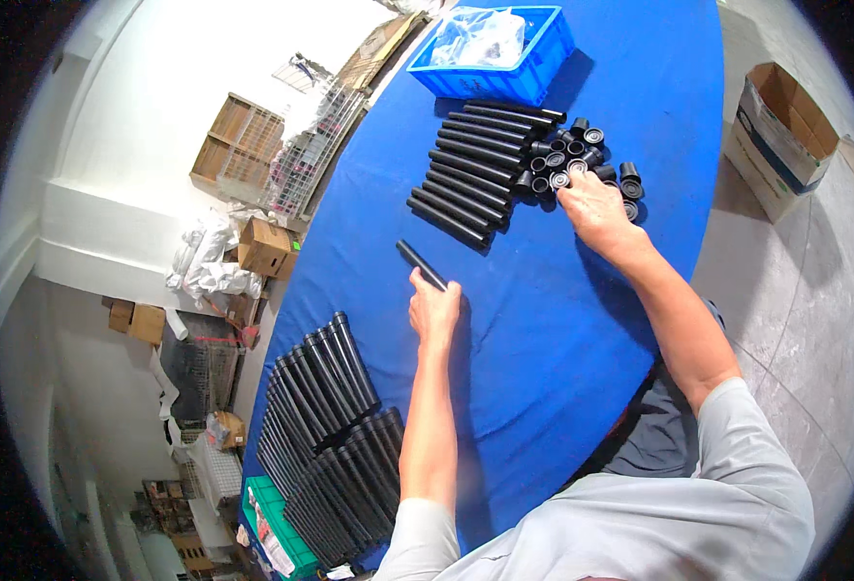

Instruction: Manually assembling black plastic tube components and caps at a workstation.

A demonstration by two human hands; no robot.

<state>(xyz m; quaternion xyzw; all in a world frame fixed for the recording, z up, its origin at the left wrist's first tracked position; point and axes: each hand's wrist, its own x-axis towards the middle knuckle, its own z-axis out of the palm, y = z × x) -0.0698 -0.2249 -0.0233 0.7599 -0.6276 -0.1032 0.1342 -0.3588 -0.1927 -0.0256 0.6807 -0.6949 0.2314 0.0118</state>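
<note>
Wrapped round one end of a black tube (419, 261), my left hand (434, 308) holds it tilted above the blue cloth. My right hand (593, 207) reaches into a pile of black round caps (557, 147) at the far right. Its fingertips are closed at one of these caps (577, 168), partly covered by the fingers. Just left of the pile, several bare black tubes (465, 174) lie side by side in a row. At the near left are two rows of black tubes with wider ends (325, 378), packed closely together.
A blue plastic crate (543, 68) holding clear bags stands at the table's far end. At the near left corner sits a green tray (296, 542). An open cardboard box (776, 189) is on the floor to the right. Boxes and wire racks (315, 145) line the left wall.
</note>
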